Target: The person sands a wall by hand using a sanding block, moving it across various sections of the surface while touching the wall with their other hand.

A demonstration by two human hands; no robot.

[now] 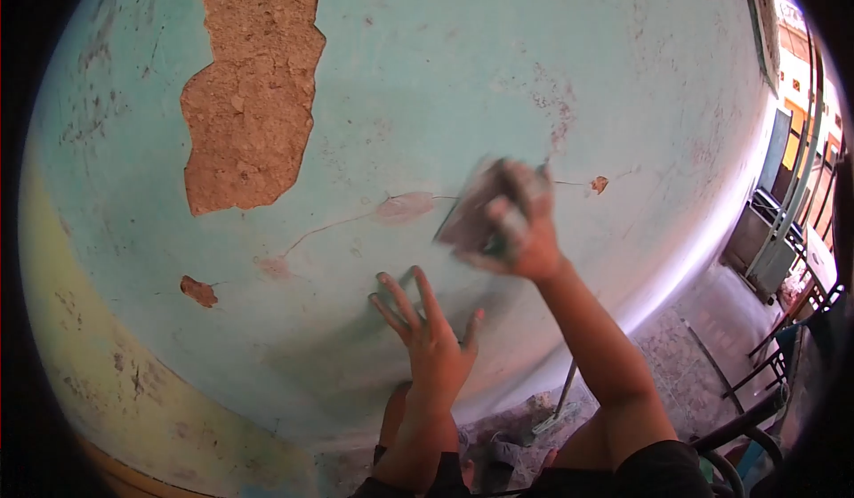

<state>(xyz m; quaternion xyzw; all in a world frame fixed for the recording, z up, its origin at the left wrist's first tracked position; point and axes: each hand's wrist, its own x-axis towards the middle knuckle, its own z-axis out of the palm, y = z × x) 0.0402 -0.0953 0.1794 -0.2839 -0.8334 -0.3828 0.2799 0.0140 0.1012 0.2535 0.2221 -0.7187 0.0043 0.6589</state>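
Note:
My right hand (520, 231) is closed round a flat, dark, plate-like piece (469, 211), blurred by motion, held against the pale green wall (427, 97). My left hand (427, 329) is spread with its fingertips on the wall, lower and to the left, holding nothing. A thin crack runs across the wall behind the flat piece, with a pinkish smooth patch (405, 207) along it. Farther right on the crack is a small brown hole (600, 184). A large area of bare brown plaster (253, 89) shows at the upper left.
Another small chipped spot (198, 291) is at the lower left, above a yellow wall band (124, 356). Below stand my legs and a thin stick (567, 391) on a rubble-strewn floor. Chairs (765, 364) and an opening with railings (805, 142) are at the right.

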